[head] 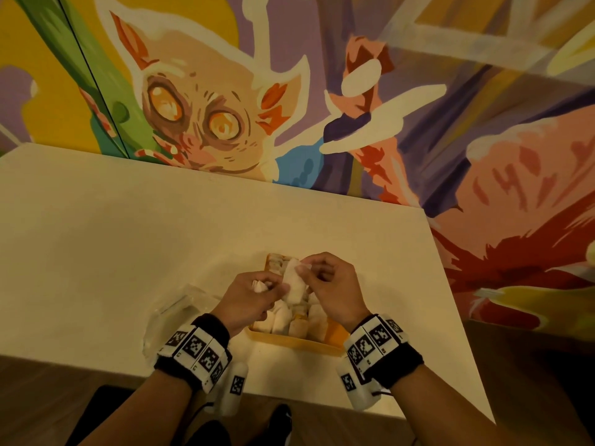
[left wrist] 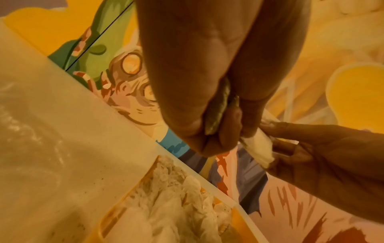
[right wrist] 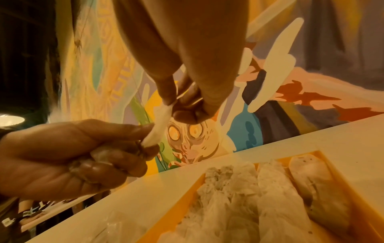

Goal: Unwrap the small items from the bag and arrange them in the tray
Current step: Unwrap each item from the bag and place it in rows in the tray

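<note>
Both hands are up above the tray [head: 291, 342], working one white wrapped item [head: 294, 281] between them: the left hand [head: 249, 299] pinches its lower end while also keeping a crumpled clear wrapper [right wrist: 99, 156] balled in the curled fingers, probably so the scrap does not land among the food; the right hand [head: 333, 284] pinches the upper end with thumb and fingertips, seemingly peeling the wrap away. Holding it directly over the tray means a short drop once it is bare. The tray, just below and between the wrists on the worktop [head: 128, 239], holds white pieces in rows; at least six show, the rest hidden under the hands. One clear bag [head: 175, 312] lies just left of the left hand, near to reach, its contents unclear
</note>
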`<action>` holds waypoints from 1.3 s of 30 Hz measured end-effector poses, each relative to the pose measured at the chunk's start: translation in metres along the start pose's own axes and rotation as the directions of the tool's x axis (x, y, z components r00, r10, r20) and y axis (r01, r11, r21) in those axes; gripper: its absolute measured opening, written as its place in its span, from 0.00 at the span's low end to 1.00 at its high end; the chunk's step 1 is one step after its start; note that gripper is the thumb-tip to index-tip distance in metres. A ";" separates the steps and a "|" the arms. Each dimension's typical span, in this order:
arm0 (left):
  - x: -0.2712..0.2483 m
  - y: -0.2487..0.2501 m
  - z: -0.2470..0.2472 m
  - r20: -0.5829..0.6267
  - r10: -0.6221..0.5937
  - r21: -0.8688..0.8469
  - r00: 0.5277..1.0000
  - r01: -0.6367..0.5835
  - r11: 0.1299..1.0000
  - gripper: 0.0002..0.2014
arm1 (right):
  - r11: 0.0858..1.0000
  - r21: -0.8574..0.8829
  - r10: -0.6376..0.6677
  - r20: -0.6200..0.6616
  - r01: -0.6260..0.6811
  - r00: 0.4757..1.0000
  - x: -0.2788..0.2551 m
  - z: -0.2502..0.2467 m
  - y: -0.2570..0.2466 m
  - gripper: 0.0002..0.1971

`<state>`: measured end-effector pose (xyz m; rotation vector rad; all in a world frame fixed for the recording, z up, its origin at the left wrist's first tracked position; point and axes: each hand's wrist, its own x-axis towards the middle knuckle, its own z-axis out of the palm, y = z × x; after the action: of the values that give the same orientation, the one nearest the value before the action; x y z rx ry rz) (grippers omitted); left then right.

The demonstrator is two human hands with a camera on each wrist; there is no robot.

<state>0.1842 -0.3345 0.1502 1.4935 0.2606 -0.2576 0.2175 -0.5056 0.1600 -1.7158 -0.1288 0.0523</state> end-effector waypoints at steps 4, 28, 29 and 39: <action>0.004 0.004 0.001 -0.046 0.151 0.216 0.987 -0.138 0.967 0.02 | 0.999 -0.052 0.017 0.032 -0.016 0.999 0.005 -0.007 -0.002 0.07; 0.014 -0.056 -0.015 -0.095 -0.022 0.360 0.995 0.055 0.932 0.02 | 0.328 -0.945 0.177 0.056 -0.006 0.983 0.031 -0.059 0.041 0.06; 0.014 -0.057 -0.014 -0.096 -0.028 0.356 0.995 0.060 0.933 0.02 | 0.289 -0.957 0.172 0.060 0.008 0.983 0.031 -0.056 0.044 0.07; 0.014 -0.055 -0.016 -0.101 -0.053 0.330 0.994 0.083 0.940 0.03 | 0.230 -0.972 0.174 -0.015 -0.056 0.985 0.036 -0.040 0.070 0.15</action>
<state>0.1790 -0.3224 0.0933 1.8376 0.3548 -0.3008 0.2615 -0.5506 0.0977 -3.0527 -0.1052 0.2057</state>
